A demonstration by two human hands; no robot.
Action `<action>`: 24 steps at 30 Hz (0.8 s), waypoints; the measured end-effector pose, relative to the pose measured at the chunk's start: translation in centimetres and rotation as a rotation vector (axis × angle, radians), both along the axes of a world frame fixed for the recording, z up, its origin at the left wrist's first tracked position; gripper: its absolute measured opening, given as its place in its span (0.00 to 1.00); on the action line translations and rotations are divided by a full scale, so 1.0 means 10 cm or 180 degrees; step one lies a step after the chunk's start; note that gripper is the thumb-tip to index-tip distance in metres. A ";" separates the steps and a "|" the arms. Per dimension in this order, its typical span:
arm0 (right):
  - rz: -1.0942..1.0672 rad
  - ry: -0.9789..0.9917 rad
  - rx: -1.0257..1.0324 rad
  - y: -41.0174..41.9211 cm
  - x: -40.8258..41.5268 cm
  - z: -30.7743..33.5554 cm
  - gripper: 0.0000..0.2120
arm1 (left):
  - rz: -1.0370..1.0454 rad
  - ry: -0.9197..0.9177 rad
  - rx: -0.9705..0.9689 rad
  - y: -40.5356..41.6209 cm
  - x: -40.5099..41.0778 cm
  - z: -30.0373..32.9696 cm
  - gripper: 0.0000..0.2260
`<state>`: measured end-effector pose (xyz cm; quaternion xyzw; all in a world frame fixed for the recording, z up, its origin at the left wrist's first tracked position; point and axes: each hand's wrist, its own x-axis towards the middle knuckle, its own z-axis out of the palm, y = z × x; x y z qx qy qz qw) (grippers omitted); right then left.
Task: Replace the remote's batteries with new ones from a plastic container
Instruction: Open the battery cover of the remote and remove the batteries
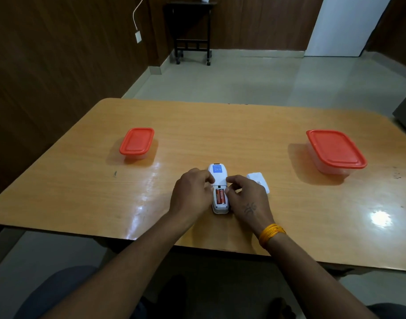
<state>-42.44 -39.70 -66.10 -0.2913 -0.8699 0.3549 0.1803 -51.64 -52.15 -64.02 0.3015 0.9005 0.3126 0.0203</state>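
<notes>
We see the white plastic remote [217, 174] lying face-down at table centre, batt. compartment open w/ two orange batteries [220, 196] inside. Our left hand [191, 192] and right hand [246, 199] pinch the remote's sides, fingers curled on it. White batt. cover [259, 181] lies just beside, at 3 o'clock. Red-lidded clear plastic containers: small one [136, 142] at 10 o'clock, large one [335, 150] at 2 o'clock, both closed, on the glossy wooden table [82, 192].

Bare table [197, 125] lay open from 11 to 1 o'clock of the remote [218, 178]. Obstacles: battery cover [259, 181] just beside it at 3, small red-lidded container [136, 142] at 10, larger red-lidded container [335, 149] at 2.
</notes>
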 end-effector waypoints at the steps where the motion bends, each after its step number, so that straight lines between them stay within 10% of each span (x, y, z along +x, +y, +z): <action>1: 0.0038 0.0004 0.0010 0.01 0.00 -0.01 0.15 | -0.0140 0.0092 -0.0116 0.00 0.01 0.01 0.10; 24: 0.0036 0.0147 0.0017 0.04 -0.04 -0.08 0.13 | -0.0474 0.0092 -0.0655 0.15 0.03 0.12 0.05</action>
